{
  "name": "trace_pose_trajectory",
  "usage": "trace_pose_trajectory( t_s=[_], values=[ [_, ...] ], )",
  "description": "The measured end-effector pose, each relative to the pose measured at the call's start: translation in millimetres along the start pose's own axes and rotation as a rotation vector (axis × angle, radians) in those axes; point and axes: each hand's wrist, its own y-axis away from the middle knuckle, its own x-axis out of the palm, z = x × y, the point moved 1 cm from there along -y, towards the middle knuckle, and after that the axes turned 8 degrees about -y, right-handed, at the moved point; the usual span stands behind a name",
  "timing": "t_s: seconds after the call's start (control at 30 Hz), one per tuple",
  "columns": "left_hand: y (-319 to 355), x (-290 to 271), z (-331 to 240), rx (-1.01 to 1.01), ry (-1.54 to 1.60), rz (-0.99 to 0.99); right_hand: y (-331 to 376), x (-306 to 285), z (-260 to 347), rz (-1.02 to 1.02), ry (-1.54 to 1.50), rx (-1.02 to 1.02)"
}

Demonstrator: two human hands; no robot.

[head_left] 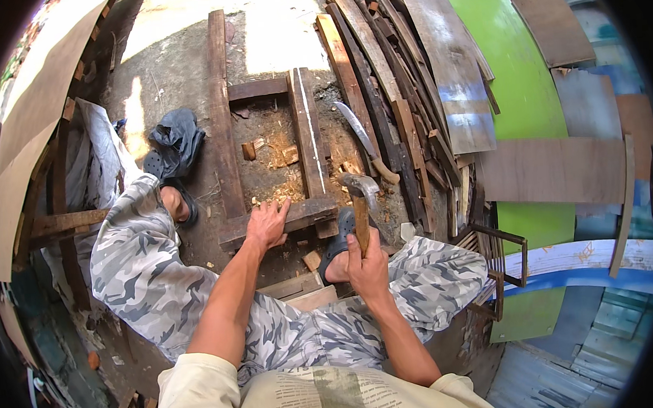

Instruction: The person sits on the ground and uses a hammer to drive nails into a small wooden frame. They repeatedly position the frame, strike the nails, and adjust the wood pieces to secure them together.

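Note:
A ladder-like wooden frame of dark beams lies on the ground between my legs. Its left rail [223,121] and right rail [310,146] run away from me, joined by a far crosspiece [259,89]. Across their near ends lies a dark crosspiece [308,213], gripped from above by my left hand [268,225]. My right hand [369,267] is closed round the wooden handle of a claw hammer [360,217]. The hammer's metal head is raised, just right of the crosspiece's end and apart from it. Beyond it, a long curved knife [359,128] with a wooden handle lies beside the right rail.
Wood chips [287,187] and a small block [248,150] lie inside the frame. Long boards [378,61] are piled to the right, by a green panel [519,83]. A black plastic bag [177,134] sits by my left foot. A plywood sheet [41,108] leans at left.

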Motion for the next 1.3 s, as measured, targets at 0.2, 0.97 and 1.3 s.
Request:
trace_pose_trajectory(
  t_s=[0.2, 0.97, 1.3],
  values=[
    [-4, -2, -10, 0.049, -0.074, -0.117, 13, 32, -124, 0.233, 0.393, 0.06],
    [-13, -10, -1, 0.071, -0.035, -0.011, 8, 28, -96, -0.07, 0.124, -0.202],
    [-10, -4, 7, 0.066, -0.042, -0.002, 0, 8, -21, -0.11, 0.019, -0.135]
  ],
)
